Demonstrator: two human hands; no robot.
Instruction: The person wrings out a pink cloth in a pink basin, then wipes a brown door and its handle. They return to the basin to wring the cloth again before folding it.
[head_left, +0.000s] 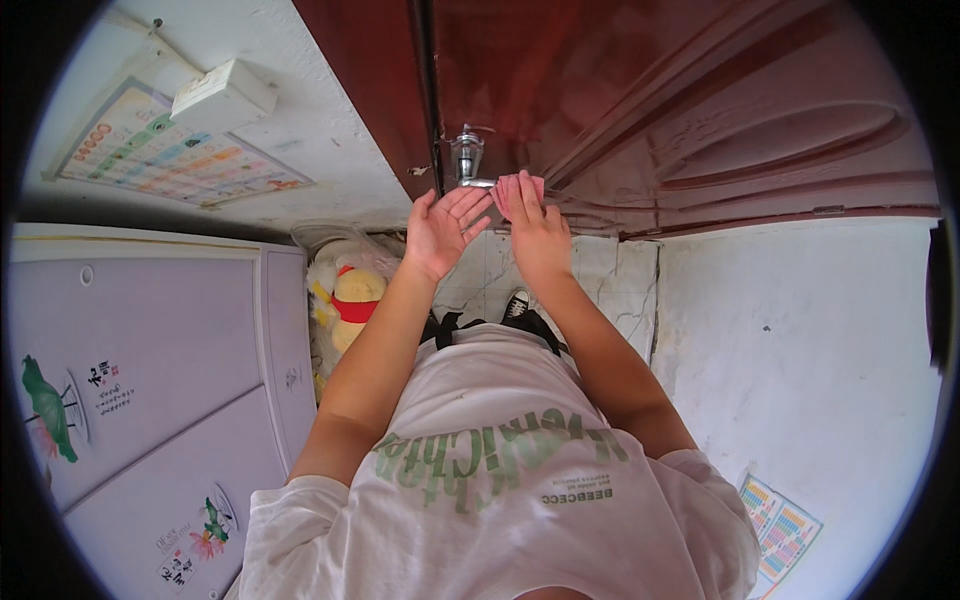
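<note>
A dark red panelled door (615, 97) stands before me, with a metal lever handle (466, 154) near its left edge. My right hand (541, 236) holds a folded pink cloth (517, 196) under its fingers, against or close to the free end of the lever. Just below the handle is my left hand (441, 231), palm up with the fingers spread and nothing in it. Whether its fingertips touch the lever I cannot tell.
To the left is a pale cabinet (150, 322) with flower prints. Plush toys (356, 300) in clear plastic lie between it and my legs. A white box (225, 94) and a chart (176, 154) are on the left wall. A white wall (795, 322) rises at right.
</note>
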